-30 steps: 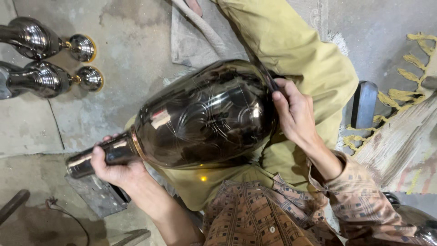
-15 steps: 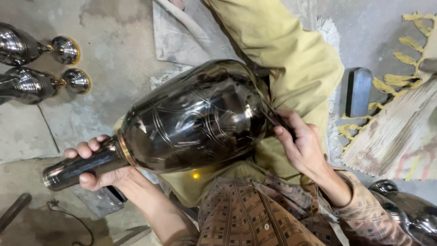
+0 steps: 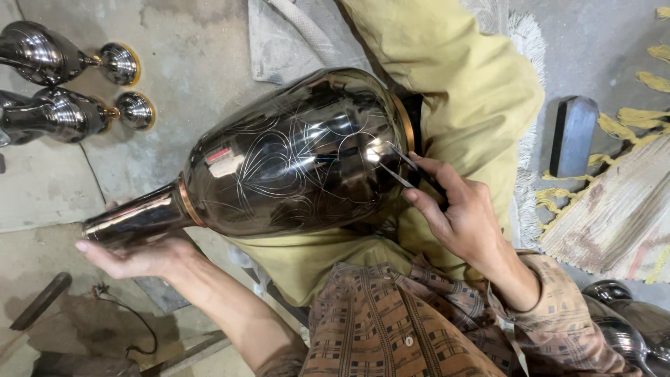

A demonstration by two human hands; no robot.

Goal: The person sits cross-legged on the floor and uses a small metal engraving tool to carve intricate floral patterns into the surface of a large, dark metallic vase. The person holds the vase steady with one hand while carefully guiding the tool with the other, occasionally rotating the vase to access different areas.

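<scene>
Squarely across the person's lap lies a large dark metal vase [image 3: 293,164], tipped on its side, its glossy belly scored with fine pale leaf-like lines and its narrow neck running out toward the lower left. Its mouth faces away, so whether anything is inside cannot be told. Under the vase stretch the person's olive-yellow trousers [image 3: 453,91], reaching up and to the right of it. Below the vase shows a brown patterned shirt [image 3: 391,328]. To the vase's right, past a fringed mat, rests a worn wooden block [image 3: 614,209], and between that block and the vase stands a small dark slab [image 3: 572,136]. Up and left of the vase, well apart from it on the concrete floor [image 3: 195,49], lie two smaller shiny vases [image 3: 63,91] with gold-rimmed feet; bare floor lies between them and the big vase.

The left hand [image 3: 139,255] cups the vase's neck from beneath, fingers loosely spread and half curled around it. The right hand [image 3: 460,216], at the vase's wide end, has its fingers pinched closed on a thin dark engraving tool [image 3: 408,171], whose tip touches the vase's surface near the copper-coloured rim band.
</scene>
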